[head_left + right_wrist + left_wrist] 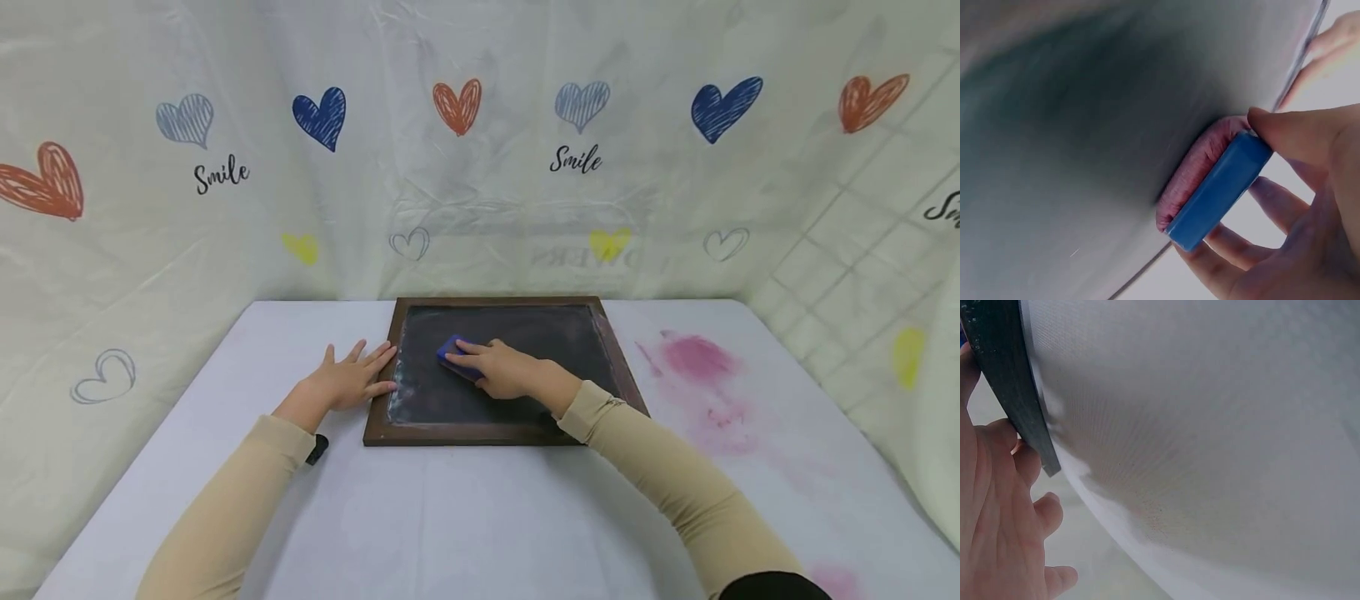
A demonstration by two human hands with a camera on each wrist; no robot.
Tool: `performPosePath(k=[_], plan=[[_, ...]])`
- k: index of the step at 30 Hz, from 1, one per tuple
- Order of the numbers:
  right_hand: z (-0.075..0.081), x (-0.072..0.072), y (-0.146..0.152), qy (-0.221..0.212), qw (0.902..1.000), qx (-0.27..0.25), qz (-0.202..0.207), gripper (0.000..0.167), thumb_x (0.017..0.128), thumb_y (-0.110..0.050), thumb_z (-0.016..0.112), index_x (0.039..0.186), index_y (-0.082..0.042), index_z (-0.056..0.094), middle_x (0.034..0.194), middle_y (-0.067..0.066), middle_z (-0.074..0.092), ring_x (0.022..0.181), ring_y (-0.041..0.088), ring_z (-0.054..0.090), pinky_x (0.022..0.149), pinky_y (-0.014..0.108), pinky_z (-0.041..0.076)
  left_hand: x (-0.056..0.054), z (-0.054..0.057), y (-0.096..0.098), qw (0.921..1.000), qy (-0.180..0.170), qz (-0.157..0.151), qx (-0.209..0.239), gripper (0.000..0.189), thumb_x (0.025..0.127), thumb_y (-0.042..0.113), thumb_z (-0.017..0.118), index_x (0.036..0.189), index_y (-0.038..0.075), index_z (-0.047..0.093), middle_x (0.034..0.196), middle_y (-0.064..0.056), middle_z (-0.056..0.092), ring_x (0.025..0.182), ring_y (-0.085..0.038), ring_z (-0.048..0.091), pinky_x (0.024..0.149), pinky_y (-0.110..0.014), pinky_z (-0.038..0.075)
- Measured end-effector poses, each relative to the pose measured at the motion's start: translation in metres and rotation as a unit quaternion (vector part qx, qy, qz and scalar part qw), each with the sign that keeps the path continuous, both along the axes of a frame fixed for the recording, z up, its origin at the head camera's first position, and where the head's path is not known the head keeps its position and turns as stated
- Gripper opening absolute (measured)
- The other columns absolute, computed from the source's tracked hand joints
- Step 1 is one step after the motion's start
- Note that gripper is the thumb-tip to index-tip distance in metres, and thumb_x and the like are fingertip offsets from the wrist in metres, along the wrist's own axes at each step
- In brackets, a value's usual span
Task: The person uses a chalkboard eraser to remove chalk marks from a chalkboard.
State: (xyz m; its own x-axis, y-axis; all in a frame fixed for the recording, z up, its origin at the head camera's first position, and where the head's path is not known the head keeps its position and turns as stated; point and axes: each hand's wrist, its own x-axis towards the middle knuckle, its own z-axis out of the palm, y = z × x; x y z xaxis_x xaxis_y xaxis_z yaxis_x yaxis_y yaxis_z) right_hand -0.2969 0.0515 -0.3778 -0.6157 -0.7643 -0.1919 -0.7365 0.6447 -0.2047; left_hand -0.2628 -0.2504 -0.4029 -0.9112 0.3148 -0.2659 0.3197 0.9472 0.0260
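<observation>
A blackboard (540, 333) in a brown wooden frame lies flat on the white-covered table. My right hand (506, 369) grips a blue chalkboard eraser (452, 346) over the left-middle of the board. In the right wrist view, the pinkish felt pad (1200, 165) of the eraser faces down against the dark surface, with thumb and fingers around its blue back. My left hand (347, 379) has its fingers spread, the fingertips on the left side of the frame (380, 408). Whitish chalk smears mark the board's left edge.
Pink stains (701, 358) colour the tablecloth (465, 517) right of the board. Behind the table hangs a pale curtain (510, 200) printed with hearts and the word Smile. A black band (318, 450) shows at the left wrist.
</observation>
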Motion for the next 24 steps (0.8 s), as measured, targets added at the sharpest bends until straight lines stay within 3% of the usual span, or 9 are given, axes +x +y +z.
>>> performPosePath(k=[5, 11, 15, 19, 24], plan=[[0.001, 0.011, -0.008, 0.018, 0.9990, 0.015, 0.038, 0.067, 0.105, -0.013, 0.060, 0.163, -0.023, 0.030, 0.170, 0.007, 0.016, 0.141, 0.048, 0.039, 0.116, 0.053, 0.034, -0.001, 0.003, 0.001, 1.0000, 0.005, -0.001, 0.003, 0.080, 0.107, 0.060, 0.036, 0.166, 0.014, 0.012, 0.172, -0.009, 0.011, 0.154, -0.043, 0.009, 0.113, -0.077, 0.002], [0.003, 0.003, -0.001, 0.015, 0.9992, 0.007, 0.036, 0.066, 0.105, -0.012, 0.061, 0.163, -0.022, 0.032, 0.170, 0.008, 0.018, 0.134, 0.048, 0.044, 0.106, 0.053, 0.044, 0.000, 0.004, 0.002, 1.0000, 0.002, 0.002, 0.004, 0.079, 0.107, 0.058, 0.038, 0.166, 0.014, 0.012, 0.172, -0.009, 0.011, 0.155, -0.043, 0.008, 0.113, -0.077, 0.002], [0.001, -0.016, 0.017, 0.023, 0.9997, 0.000, -0.003, 0.066, 0.105, -0.009, 0.060, 0.163, -0.020, 0.031, 0.170, 0.011, 0.018, 0.133, 0.049, 0.043, 0.104, 0.056, 0.044, 0.000, 0.002, 0.002, 1.0000, 0.001, 0.004, 0.004, 0.079, 0.106, 0.059, 0.039, 0.167, 0.015, 0.013, 0.172, -0.008, 0.011, 0.155, -0.042, 0.007, 0.113, -0.077, 0.001], [-0.001, -0.039, 0.046, 0.027, 0.9967, -0.013, -0.075, 0.065, 0.104, -0.009, 0.060, 0.163, -0.015, 0.032, 0.168, 0.015, 0.019, 0.135, 0.054, 0.040, 0.105, 0.061, 0.041, -0.001, 0.001, 0.002, 1.0000, -0.002, 0.005, 0.007, 0.080, 0.106, 0.060, 0.040, 0.167, 0.015, 0.013, 0.171, -0.009, 0.012, 0.155, -0.042, 0.006, 0.113, -0.076, 0.000], [-0.003, -0.059, 0.085, 0.034, 0.9831, -0.016, -0.179, 0.064, 0.104, -0.008, 0.056, 0.162, -0.013, 0.030, 0.168, 0.018, 0.020, 0.137, 0.064, 0.031, 0.088, 0.062, 0.048, -0.001, 0.001, 0.003, 1.0000, 0.000, 0.009, 0.004, 0.080, 0.106, 0.060, 0.039, 0.167, 0.015, 0.013, 0.171, -0.009, 0.012, 0.155, -0.042, 0.006, 0.113, -0.076, 0.001]])
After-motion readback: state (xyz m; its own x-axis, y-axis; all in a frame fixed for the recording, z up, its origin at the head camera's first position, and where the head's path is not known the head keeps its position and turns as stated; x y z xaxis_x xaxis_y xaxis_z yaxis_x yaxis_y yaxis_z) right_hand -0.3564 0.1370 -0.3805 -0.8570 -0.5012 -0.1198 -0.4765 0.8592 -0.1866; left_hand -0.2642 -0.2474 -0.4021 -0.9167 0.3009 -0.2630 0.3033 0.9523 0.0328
